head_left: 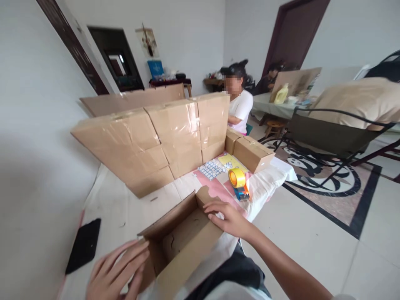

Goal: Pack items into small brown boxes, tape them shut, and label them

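Open cardboard box (pixel 178 246) sits at 6 o'clock on the desk (pixel 125 212). Left hand (pixel 117 271) lies flat on its near flap, right hand (pixel 226 216) spread on the far flap; neither grip closed. Likely forming the box; the flaps want folding

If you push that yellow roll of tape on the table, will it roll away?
Probably not far. The yellow tape roll looks mounted on a blue and orange dispenser, which would likely slide rather than roll. It sits near the table edge, so a hard push might knock it off. It looks small and probably light to lift.
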Action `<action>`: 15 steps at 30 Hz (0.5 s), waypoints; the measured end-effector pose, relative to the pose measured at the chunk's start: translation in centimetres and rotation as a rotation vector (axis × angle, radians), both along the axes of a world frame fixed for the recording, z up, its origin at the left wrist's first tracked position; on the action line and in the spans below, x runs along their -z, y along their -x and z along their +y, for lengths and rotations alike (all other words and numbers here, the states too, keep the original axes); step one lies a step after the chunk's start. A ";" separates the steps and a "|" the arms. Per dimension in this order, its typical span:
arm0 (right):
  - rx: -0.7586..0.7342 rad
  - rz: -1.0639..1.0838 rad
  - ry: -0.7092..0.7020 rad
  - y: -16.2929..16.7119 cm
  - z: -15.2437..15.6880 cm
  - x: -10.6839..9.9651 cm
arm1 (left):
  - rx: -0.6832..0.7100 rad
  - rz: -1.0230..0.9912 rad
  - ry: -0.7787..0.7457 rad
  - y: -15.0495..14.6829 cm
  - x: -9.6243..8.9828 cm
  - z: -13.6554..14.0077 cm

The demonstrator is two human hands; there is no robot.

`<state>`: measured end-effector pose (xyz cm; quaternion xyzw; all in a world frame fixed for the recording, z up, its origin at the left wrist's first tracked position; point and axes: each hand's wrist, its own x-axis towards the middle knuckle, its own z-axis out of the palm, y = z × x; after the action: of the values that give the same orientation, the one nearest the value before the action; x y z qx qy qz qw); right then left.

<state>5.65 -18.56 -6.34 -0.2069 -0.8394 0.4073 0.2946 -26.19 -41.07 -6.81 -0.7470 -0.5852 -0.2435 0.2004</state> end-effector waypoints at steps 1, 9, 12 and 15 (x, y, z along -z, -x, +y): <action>-0.008 0.010 0.006 0.1 0.1 0.3 | 0.066 0.030 0.135 -0.6 -1.1 1.1; -0.040 0.107 0.092 0.8 1.1 3.7 | -0.028 -0.014 0.605 1.2 0.6 6.8; 0.030 0.163 0.138 0.9 -0.2 5.7 | 0.029 -0.179 0.530 1.5 2.7 7.0; 0.108 0.194 0.157 0.9 -1.6 7.0 | 0.095 -0.430 0.382 0.8 4.6 7.0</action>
<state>4.80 -20.17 -13.32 -0.2338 -0.7601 0.4733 0.3789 -26.98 -34.04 -11.42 -0.7290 -0.6140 -0.2907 -0.0840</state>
